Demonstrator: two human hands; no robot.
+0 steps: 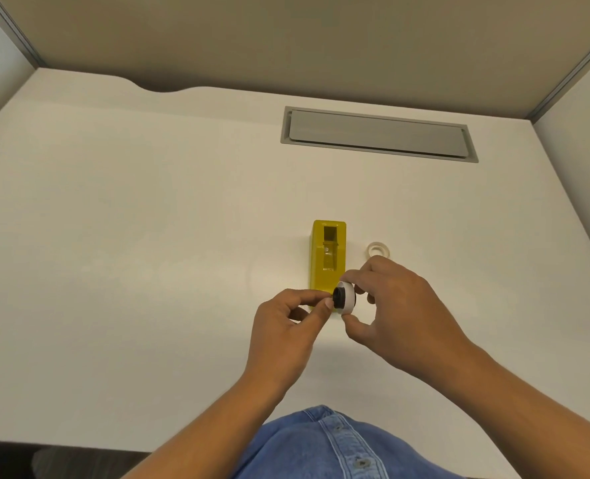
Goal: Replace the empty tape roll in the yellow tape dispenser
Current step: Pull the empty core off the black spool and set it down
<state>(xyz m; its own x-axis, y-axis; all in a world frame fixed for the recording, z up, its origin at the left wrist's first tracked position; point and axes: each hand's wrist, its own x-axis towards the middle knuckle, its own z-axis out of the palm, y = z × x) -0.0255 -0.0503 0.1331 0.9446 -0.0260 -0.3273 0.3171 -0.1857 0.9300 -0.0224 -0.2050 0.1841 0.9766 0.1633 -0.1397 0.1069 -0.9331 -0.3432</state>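
Note:
The yellow tape dispenser point(327, 257) stands on the white desk point(148, 236), its roll bay open and bare. Just in front of its near end, my right hand point(400, 305) grips a white tape roll point(347, 298) by its rim between thumb and fingers. A black hub point(338, 294) sits in the roll's centre, and my left hand point(290, 323) pinches that hub with thumb and forefinger. A second, thin pale ring of tape point(378, 251) lies flat on the desk to the right of the dispenser.
A grey cable hatch point(378, 133) is set into the desk behind the dispenser. Partition walls point(286, 36) close the desk at the back and both sides. My blue denim shirt point(338, 447) shows at the near edge.

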